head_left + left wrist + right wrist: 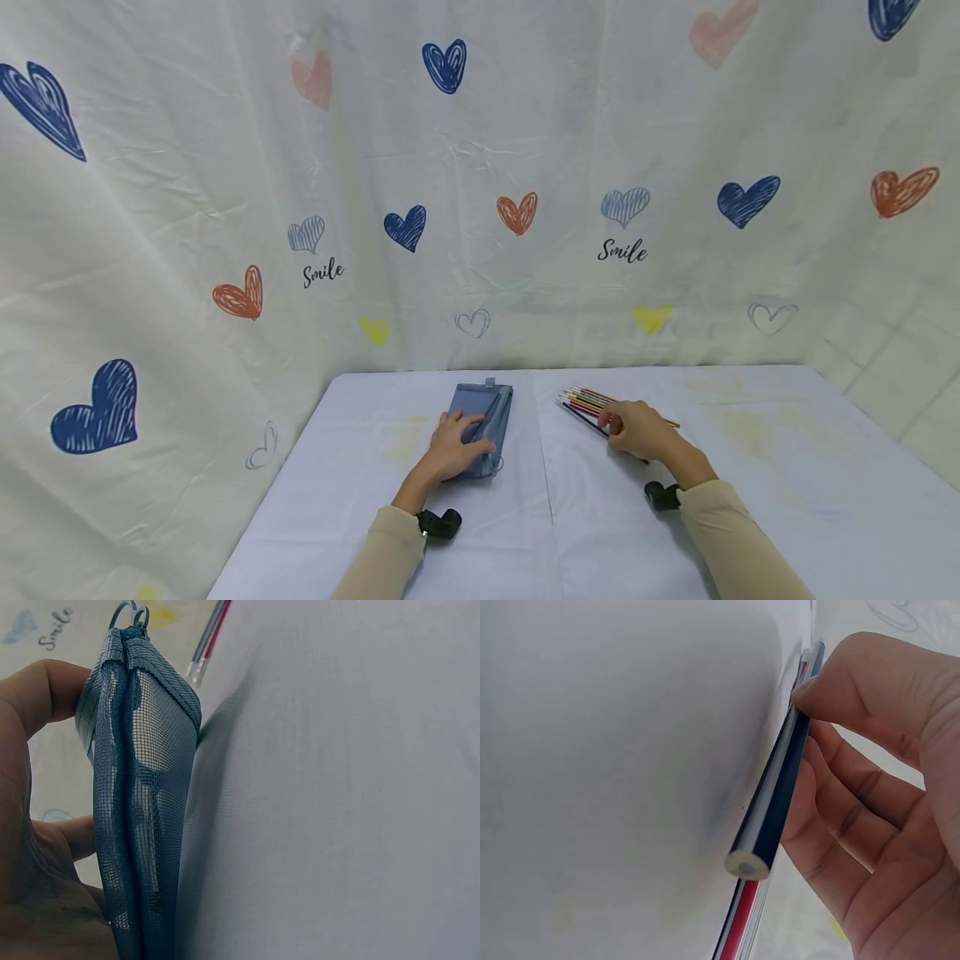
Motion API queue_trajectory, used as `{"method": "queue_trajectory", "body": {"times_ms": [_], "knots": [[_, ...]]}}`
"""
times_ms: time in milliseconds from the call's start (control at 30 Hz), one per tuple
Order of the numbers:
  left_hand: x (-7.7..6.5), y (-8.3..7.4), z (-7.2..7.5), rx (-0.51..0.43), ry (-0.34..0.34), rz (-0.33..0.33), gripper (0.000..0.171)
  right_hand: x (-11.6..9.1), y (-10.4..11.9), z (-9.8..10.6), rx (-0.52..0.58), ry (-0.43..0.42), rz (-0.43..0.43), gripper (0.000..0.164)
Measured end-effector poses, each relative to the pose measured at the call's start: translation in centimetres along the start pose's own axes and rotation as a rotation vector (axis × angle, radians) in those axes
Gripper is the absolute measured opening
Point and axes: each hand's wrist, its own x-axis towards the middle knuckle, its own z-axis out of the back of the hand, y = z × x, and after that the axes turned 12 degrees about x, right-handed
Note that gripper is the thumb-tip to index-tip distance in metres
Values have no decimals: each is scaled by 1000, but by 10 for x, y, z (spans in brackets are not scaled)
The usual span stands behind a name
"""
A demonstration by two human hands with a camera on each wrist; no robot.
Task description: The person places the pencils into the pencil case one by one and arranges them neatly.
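White fabric backdrop (555, 125) hangs behind a white-covered tabletop (750, 508). Right grip (637, 429): thumb and finger closed in a pinch on one dark blue pencil (776, 780), with the other fingers loosely bent. Pencil is held aslant; its flat, unsharpened end faces the wrist camera. Directly beside it, a bundle of coloured pencils (588, 398) lies on the tabletop, red and yellow among them, tips toward the backdrop.

Left grip (453, 446): fingers and thumb spread, resting on a blue-grey pouch (492, 429) without wrapping round it. Pouch lies on the tabletop to the left of the pencils, apart from them. Container is partly mesh, with a small ring (122, 613) at one end. Light and dark patches show through the mesh; contents cannot be determined, nor whether its mouth is open.

Both arms wear beige sleeves (738, 533), and a black wrist camera (441, 524) is fitted at each wrist. Legible writing: "Smile", twice, in black script on the backdrop, among printed hearts (403, 228) in navy, light blue, orange, pink and yellow.
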Motion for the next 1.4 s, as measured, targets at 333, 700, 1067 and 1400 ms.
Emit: {"method": "queue_trajectory", "body": {"times_ms": [333, 700, 1067, 1400], "knots": [[2, 2, 1, 32, -13, -12, 68, 0, 9, -2, 42, -23, 36, 20], [1, 1, 1, 31, -15, -20, 68, 5, 16, -12, 125, -60, 15, 22], [0, 1, 1, 17, -13, -20, 68, 5, 30, -23, 369, -86, -69, 30], [0, 2, -1, 19, -12, -22, 68, 4, 39, -31, 549, -86, -109, 36]]}}
